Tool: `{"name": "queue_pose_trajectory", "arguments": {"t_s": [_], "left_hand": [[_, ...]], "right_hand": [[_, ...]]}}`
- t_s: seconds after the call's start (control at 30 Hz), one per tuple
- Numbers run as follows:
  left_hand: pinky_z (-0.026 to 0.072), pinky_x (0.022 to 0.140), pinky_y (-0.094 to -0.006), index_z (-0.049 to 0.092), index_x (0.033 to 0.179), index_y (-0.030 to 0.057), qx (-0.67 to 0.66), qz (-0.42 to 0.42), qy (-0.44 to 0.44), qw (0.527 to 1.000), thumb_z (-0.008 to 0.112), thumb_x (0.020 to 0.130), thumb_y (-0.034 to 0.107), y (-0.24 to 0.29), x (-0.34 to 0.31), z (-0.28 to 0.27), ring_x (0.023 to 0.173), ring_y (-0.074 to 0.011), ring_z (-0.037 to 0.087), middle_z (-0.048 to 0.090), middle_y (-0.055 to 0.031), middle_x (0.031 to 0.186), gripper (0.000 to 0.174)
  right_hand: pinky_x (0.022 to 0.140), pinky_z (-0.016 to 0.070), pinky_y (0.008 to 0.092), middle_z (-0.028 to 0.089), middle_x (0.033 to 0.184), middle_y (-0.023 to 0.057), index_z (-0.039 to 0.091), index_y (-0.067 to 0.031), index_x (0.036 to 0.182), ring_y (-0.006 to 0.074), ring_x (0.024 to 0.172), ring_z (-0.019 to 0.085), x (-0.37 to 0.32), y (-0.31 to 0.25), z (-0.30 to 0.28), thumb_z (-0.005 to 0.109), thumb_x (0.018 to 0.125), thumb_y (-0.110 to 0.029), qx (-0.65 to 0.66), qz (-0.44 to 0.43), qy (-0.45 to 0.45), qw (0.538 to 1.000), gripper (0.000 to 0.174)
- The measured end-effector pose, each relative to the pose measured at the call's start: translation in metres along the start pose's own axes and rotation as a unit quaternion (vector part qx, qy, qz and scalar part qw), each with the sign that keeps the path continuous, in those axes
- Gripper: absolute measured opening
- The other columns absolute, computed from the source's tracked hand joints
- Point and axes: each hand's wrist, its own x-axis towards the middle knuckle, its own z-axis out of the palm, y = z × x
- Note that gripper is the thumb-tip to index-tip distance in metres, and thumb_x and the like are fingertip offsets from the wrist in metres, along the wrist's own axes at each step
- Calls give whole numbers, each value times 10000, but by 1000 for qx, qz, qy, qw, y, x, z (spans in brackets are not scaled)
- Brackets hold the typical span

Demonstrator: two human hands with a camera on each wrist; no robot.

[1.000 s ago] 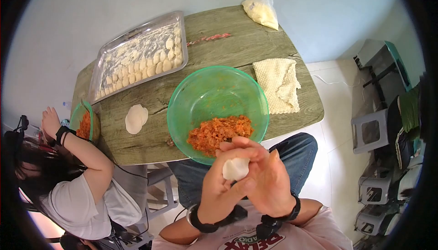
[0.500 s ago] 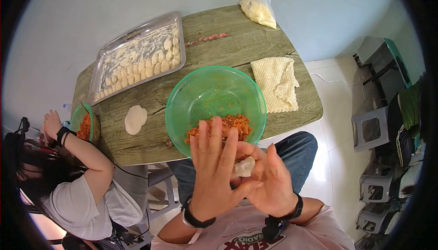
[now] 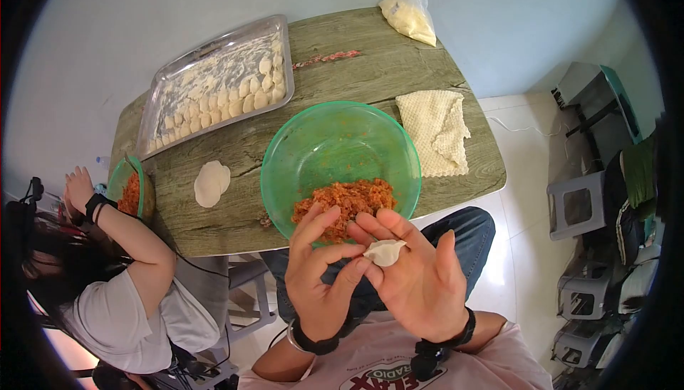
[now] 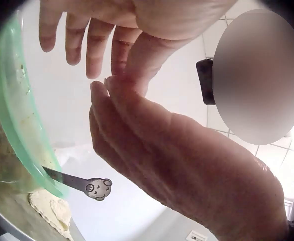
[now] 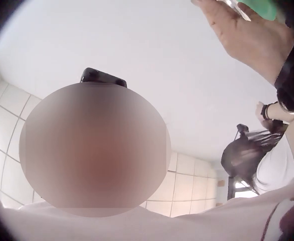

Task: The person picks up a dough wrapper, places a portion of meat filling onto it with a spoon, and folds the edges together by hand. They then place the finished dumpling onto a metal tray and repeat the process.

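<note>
A pale filled dumpling [image 3: 385, 252] lies across the fingers of my right hand [image 3: 420, 287], which is turned palm up with its thumb standing away. My left hand [image 3: 317, 287] pinches the dumpling's left end between thumb and index finger, its other fingers spread. Both hands are over the near rim of a green bowl [image 3: 278, 141] with orange-red filling [image 3: 356, 198] in it. In the left wrist view the fingertips of both hands meet and hide the dumpling. The right wrist view shows part of my left hand [image 5: 257, 45].
A metal tray [image 3: 288, 69] holds rows of dumplings. Round wrappers [image 3: 211, 185] lie left of the bowl, a cream cloth [image 3: 432, 133] right of it. A spoon handle with an animal head [image 4: 98, 189] leans over the rim. Another person [image 3: 128, 304] sits at left beside a smaller bowl [image 3: 148, 198].
Both hands were cupped close round the dumpling; then my left hand stretched out over it. Now its thumb and index finger are at the dumpling's end, and the right palm has opened out.
</note>
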Motion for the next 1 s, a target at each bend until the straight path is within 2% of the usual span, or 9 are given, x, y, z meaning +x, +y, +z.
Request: {"name": "queue_pose_trajectory", "arguments": {"t_s": [0.37,0.47,0.53,0.57,0.63,0.73,0.87,0.9,1.0], "left_hand": [[380,955,-408,649,792,48,53,-2,14,998,724,725,135,-1,-4,-2,1131,-331,507,596,-99,1127,134],[377,960,-409,660,851,60,48,-5,-7,999,724,729,157,-3,-3,-3,1119,-329,511,583,-111,1144,169],[354,998,-417,611,1077,45,-15,-22,-41,999,713,752,196,0,0,-5,1185,-315,473,521,-139,1249,373],[354,998,-417,611,1077,45,-15,-22,-41,999,713,752,196,-3,-1,-3,1185,-315,473,521,-139,1249,373],[320,1041,-403,443,1288,-2,-250,-76,-57,964,675,810,240,-13,-4,1,1257,-293,411,418,-168,1360,584],[291,1066,-386,292,1369,-39,-320,-105,-98,936,610,874,261,-10,-5,1,1304,-270,354,347,-180,1414,661],[300,1065,-391,258,1393,-20,-426,-170,-88,884,585,892,316,2,-4,5,1305,-280,354,348,-183,1414,686],[317,1054,-412,255,1399,-5,-459,-207,-94,859,557,865,439,4,-3,7,1284,-298,379,368,-189,1400,757],[339,1041,-435,248,1411,24,-525,-280,-123,794,458,844,606,10,-4,8,1268,-323,397,387,-196,1384,839]], "right_hand": [[1093,216,392,332,1415,138,290,-29,1373,264,1342,271,1,6,-5,434,930,-462,-38,0,-14,999,636],[1095,218,396,339,1409,137,290,-24,1370,246,1337,281,2,3,-8,470,922,-421,-38,-9,-24,999,625],[1096,220,389,342,1406,134,287,-25,1371,230,1334,287,3,-3,-7,507,912,-364,-77,-15,-26,997,612],[1097,222,382,346,1404,132,285,-26,1372,214,1332,292,3,-5,-6,544,902,-307,-115,-21,-28,993,607],[1091,237,365,356,1393,125,299,-22,1365,200,1313,320,3,-7,-5,557,896,-221,-147,-12,-18,989,571],[1074,268,334,387,1360,112,336,-14,1344,178,1271,374,2,-7,-6,558,885,-67,-216,9,-21,976,513],[1019,349,302,445,1297,103,397,2,1303,172,1198,453,-4,-9,-8,538,878,36,-323,24,-81,943,449],[1019,349,302,445,1297,103,397,2,1303,172,1198,453,-4,-10,-5,538,878,36,-323,25,-82,943,449],[851,490,281,557,1158,105,447,-1,1265,176,1053,568,-6,-12,5,645,826,-18,-512,-37,-66,855,482]]}}
